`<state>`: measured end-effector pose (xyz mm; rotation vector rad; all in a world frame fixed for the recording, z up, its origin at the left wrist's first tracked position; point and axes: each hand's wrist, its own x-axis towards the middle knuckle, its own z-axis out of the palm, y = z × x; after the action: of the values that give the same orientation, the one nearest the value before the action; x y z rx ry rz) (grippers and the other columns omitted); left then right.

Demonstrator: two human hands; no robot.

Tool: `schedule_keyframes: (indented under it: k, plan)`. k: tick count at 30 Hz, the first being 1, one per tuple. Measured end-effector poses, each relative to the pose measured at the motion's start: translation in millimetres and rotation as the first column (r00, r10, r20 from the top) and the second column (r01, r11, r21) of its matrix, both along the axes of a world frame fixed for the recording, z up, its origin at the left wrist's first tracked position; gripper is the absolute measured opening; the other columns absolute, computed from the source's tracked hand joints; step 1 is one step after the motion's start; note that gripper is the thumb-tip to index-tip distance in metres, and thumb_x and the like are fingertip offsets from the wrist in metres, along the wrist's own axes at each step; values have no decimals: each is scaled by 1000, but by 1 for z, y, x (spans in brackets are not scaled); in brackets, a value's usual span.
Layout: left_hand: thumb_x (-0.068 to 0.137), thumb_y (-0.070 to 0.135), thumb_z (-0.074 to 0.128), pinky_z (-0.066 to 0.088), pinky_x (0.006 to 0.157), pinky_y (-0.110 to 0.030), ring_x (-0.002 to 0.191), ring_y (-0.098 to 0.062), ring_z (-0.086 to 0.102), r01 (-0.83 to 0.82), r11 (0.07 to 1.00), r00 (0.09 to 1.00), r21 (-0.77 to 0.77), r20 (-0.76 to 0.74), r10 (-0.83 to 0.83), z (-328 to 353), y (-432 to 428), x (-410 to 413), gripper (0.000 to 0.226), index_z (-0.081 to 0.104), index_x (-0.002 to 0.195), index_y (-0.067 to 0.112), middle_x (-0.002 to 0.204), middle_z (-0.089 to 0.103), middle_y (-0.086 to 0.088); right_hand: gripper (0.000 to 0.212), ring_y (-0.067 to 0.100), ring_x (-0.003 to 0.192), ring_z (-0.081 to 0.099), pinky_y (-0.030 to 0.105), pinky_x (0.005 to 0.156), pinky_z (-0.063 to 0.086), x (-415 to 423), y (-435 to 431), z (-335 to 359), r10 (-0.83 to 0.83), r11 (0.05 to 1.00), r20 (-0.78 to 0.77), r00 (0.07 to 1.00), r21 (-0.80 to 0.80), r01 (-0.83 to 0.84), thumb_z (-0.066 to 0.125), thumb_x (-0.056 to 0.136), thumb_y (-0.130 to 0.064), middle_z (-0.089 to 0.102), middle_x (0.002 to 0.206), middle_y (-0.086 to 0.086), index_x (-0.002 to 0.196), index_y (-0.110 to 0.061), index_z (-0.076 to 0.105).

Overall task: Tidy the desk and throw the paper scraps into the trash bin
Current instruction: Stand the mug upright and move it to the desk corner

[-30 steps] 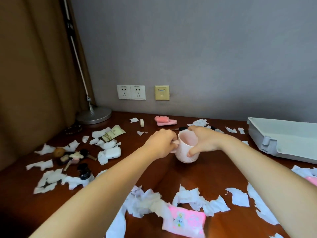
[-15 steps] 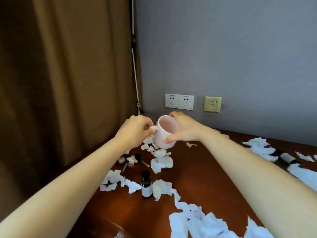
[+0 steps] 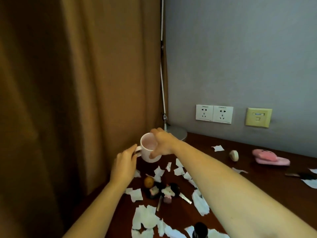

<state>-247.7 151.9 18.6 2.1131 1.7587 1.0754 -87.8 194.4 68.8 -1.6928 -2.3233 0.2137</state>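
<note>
A pale pink mug [image 3: 148, 148] is at the desk's far left corner, close to the brown curtain. My right hand [image 3: 163, 143] grips its rim and side. My left hand [image 3: 126, 162] has its fingertips at the mug's handle, loosely curled. Whether the mug rests on the desk or hangs just above it, I cannot tell. Several torn white paper scraps [image 3: 145, 217] lie over the dark wooden desk [image 3: 214, 162] below my arms. No trash bin is in view.
A lamp base [image 3: 177, 132] and its thin pole stand right behind the mug. Small items lie among the scraps: a yellowish ball [image 3: 148, 182], dark brushes [image 3: 171, 190], a dark bottle [image 3: 199, 229]. A tape roll [image 3: 234, 155] and pink plush [image 3: 269, 157] sit to the right.
Both hands carried the mug from the middle of the desk to its far left corner by the lamp. My view turned left. My left hand's grip on the handle has loosened.
</note>
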Motion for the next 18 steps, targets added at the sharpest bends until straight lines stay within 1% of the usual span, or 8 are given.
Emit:
schedule_keyframes:
  k: [3, 6, 9, 12, 15, 18]
  plan:
    - [97, 13, 47, 43, 98, -30, 123, -23, 52, -18, 999, 1000, -28, 12, 18, -13, 8, -8, 44, 42, 141, 15, 137, 54, -6, 87, 31, 117, 49, 40, 92, 45, -12, 17, -9, 30, 999, 13, 999, -27, -30, 82, 65, -34, 41, 133, 10, 136, -11, 36]
    - [98, 13, 45, 41, 93, -24, 123, -23, 52, -13, 999, 1000, -52, 15, 14, -23, 13, -13, 43, 43, 140, 13, 136, 54, -7, 87, 31, 120, 47, 40, 94, 44, -24, 28, -18, 52, 996, 30, 998, -75, -50, 82, 67, -33, 40, 135, 10, 137, -11, 36]
    - [97, 18, 47, 44, 95, -28, 122, -23, 53, -30, 997, 999, -74, 12, 31, -36, 19, -20, 42, 45, 139, 14, 135, 56, -7, 86, 32, 119, 47, 39, 94, 42, -34, 36, -26, 59, 992, 35, 998, -112, -55, 81, 68, -35, 38, 135, 11, 137, -10, 36]
    - [96, 20, 48, 45, 97, -32, 122, -22, 53, -49, 997, 999, -64, 20, 51, -44, 21, -24, 42, 47, 138, 14, 135, 56, -5, 87, 32, 122, 44, 39, 97, 42, -38, 39, -28, 61, 986, -17, 998, -157, -63, 80, 71, -33, 35, 138, 12, 140, -9, 33]
    - [97, 21, 48, 41, 102, -33, 128, -23, 48, -98, 993, 995, -68, -1, 98, -45, 19, -20, 46, 41, 142, 13, 142, 47, -7, 89, 31, 129, 38, 39, 103, 38, -35, 38, -30, 52, 969, -74, 996, -238, -68, 77, 75, -31, 28, 145, 12, 145, -10, 26]
    - [98, 24, 46, 41, 101, -30, 129, -21, 46, -146, 986, 989, -77, -44, 143, -45, 12, -16, 48, 35, 145, 16, 145, 43, -4, 98, 29, 140, 24, 37, 111, 29, -33, 33, -36, 48, 957, -97, 994, -280, -74, 74, 79, -29, 13, 155, 9, 150, -11, 9]
